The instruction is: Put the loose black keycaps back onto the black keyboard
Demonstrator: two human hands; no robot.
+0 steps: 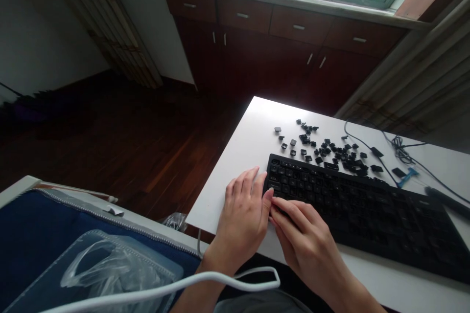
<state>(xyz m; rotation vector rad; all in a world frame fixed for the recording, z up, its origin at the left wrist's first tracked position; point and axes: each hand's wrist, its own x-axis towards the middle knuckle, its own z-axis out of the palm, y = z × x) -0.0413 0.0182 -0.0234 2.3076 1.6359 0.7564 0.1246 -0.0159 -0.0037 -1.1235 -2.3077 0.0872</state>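
A black keyboard [352,205] with bare key positions lies on the white table. My left hand [244,205] rests at its left end, fingers stretched out along the edge and thumb bent in toward the front left corner. Close against that thumb is my right hand [304,230], its thumb and fingers pinched together at the same corner. What the pinch holds, if anything, is hidden by the fingers. Behind the keyboard, many loose black keycaps [326,149] are scattered, some lying upside down.
A blue tool [407,176] and a black cable [398,149] lie at the table's right back. In front, a white cord [183,283] crosses over my left forearm. A clear plastic bag [117,269] sits on blue fabric at the lower left. The white table's [220,176] left edge drops to a dark wood floor.
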